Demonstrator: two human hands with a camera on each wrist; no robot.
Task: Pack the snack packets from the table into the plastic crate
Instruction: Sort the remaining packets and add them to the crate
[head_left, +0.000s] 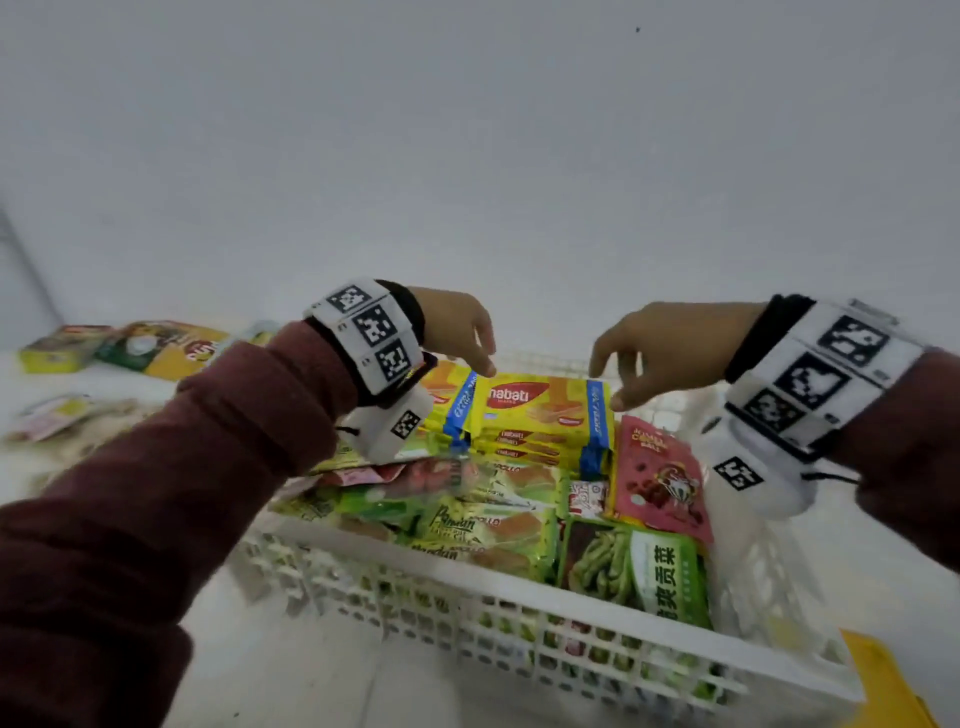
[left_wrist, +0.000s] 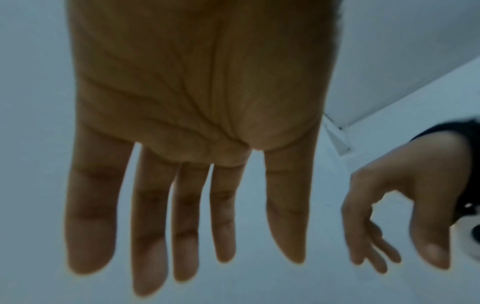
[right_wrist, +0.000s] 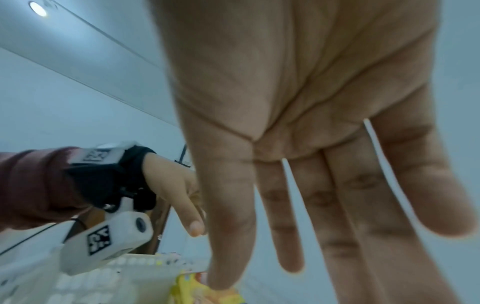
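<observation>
A white lattice plastic crate (head_left: 498, 587) stands in front of me, filled with snack packets. A yellow Nabati wafer pack (head_left: 540, 410) lies on top at the far side. Both hands hover just above it. My left hand (head_left: 467, 338) is over its left end, fingers straight and holding nothing (left_wrist: 192, 205). My right hand (head_left: 649, 353) is over its right end, fingers spread and empty (right_wrist: 324, 185), with the thumb tip close to the yellow pack (right_wrist: 205, 288). A pink packet (head_left: 660, 478) and green packets (head_left: 634, 566) fill the near side.
Several snack packets (head_left: 156, 345) still lie on the white table (head_left: 156, 597) at the far left, with more loose packets (head_left: 57, 415) nearer. A yellow thing (head_left: 883, 675) shows at the bottom right corner. A white wall rises behind the crate.
</observation>
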